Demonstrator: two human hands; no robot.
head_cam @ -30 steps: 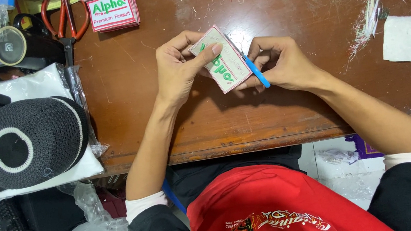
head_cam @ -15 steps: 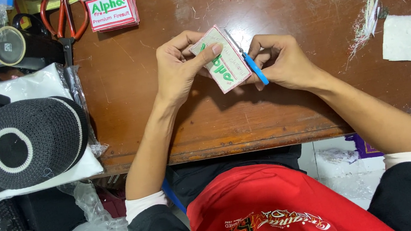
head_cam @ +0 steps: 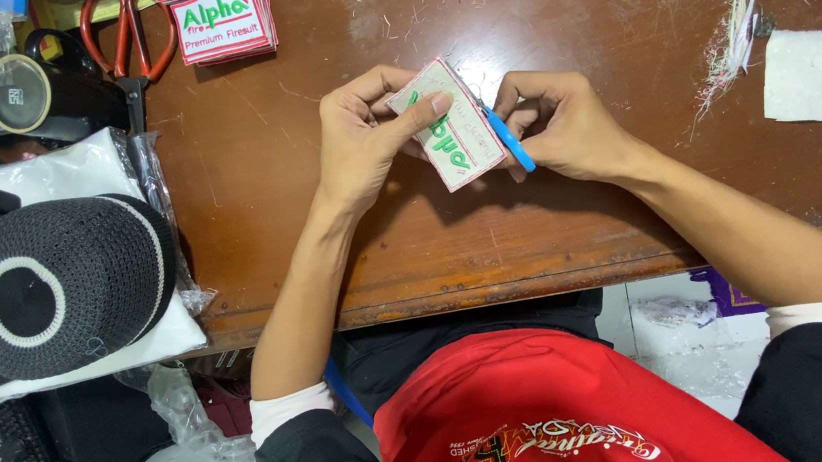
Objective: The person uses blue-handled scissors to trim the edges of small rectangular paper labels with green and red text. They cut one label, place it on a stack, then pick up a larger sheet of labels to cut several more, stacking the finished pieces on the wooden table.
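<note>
My left hand (head_cam: 362, 140) pinches a small rectangular embroidered patch (head_cam: 451, 127), white with a red border and green stitching, above the brown wooden table (head_cam: 413, 251). My thumb presses on the patch's upper face. My right hand (head_cam: 567, 126) holds a thin blue tool (head_cam: 508, 139) against the patch's right edge. A stack of similar patches (head_cam: 215, 19) lies at the table's far side, left of centre.
Red-handled scissors (head_cam: 127, 42) lie beside the patch stack. A black crocheted cap with a white ring (head_cam: 60, 285) rests on folded white cloth at the left. Loose threads (head_cam: 743, 28) and a white fabric scrap (head_cam: 818, 71) sit at the right.
Both hands and the patch stay in nearly the same place; the blue tool has shifted slightly along the patch's right edge.
</note>
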